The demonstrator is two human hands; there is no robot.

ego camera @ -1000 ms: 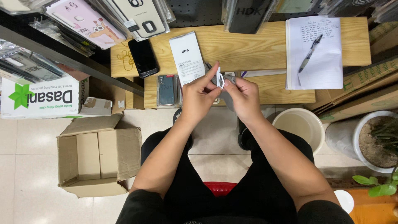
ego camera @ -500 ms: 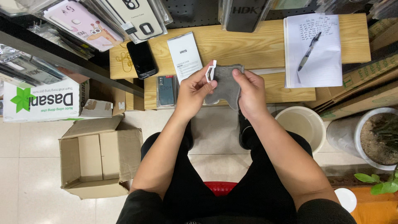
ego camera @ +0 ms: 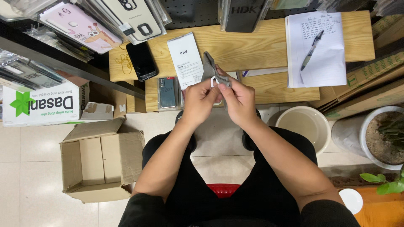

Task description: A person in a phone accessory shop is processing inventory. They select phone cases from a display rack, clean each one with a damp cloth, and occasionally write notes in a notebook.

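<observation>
Both hands meet in front of the low wooden table (ego camera: 261, 42). My left hand (ego camera: 198, 101) and my right hand (ego camera: 239, 100) together pinch a soft grey piece (ego camera: 208, 66), cloth-like or a thin case, which stands folded above the fingertips. A small white tab shows between the fingers where the hands meet. Just behind the hands lie a white flat box (ego camera: 184, 59) and a dark phone in clear packaging (ego camera: 168, 92). Left of the box, a black phone (ego camera: 142, 61) rests on the table.
A handwritten sheet (ego camera: 326, 63) with a pen (ego camera: 311, 50) lies at the table's right. Packaged phone cases hang at the top left. An open cardboard box (ego camera: 101, 162) sits on the floor left of my legs, a white bucket (ego camera: 305, 126) and a plant pot (ego camera: 378, 138) to the right.
The grey piece, first hidden, then held flat in my right hand, now stands folded upright between both hands. The hands have closed together and shifted slightly.
</observation>
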